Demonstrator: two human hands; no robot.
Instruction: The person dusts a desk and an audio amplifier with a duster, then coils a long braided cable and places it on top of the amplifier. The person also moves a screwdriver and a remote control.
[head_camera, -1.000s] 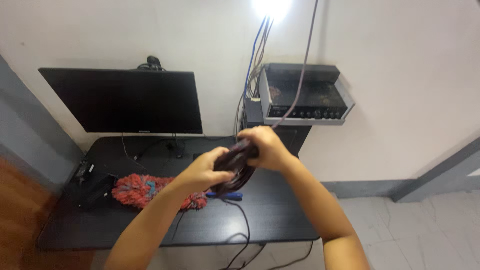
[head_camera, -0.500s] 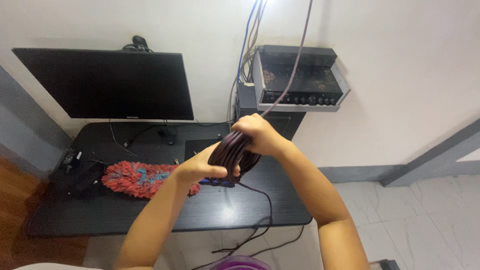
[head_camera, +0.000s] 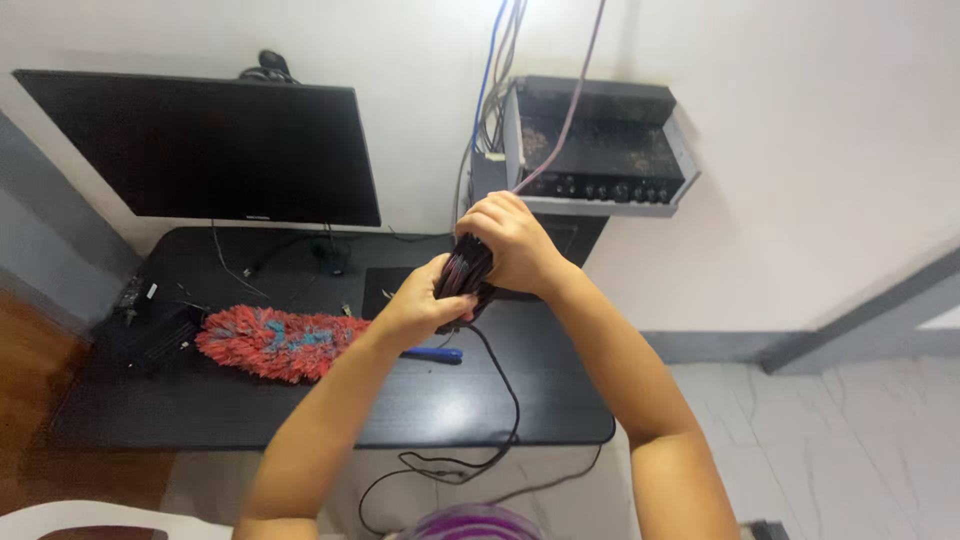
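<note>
Both my hands are up in front of me over the desk (head_camera: 300, 410), clamped on a bundle of dark coiled cable (head_camera: 464, 275). My right hand (head_camera: 510, 240) wraps around the upper part of the coil, fingers closed over it; my left hand (head_camera: 425, 305) grips the lower part from underneath, thumb and fingers shut on it. The two hands sit just beside each other, nearly touching. The coil is held in the air above the back middle of the desk, not resting on it. One strand of cable runs up from my right hand toward the top of the frame, passing in front of the black box (head_camera: 600, 150) with a row of knobs on a wall shelf. Another strand (head_camera: 510, 390) hangs down from the coil, loops over the front edge of the desk and trails below it. On the desk to the left lies a red and blue fluffy duster (head_camera: 270, 340), with its blue handle (head_camera: 435, 354) sticking out under my left wrist. A black monitor (head_camera: 200, 150) stands at the back left against the white wall. A small dark gadget (head_camera: 150, 335) lies at the far left of the desk, too blurred to tell what. Blue and grey wires (head_camera: 492, 80) run up the wall beside the shelf.
</note>
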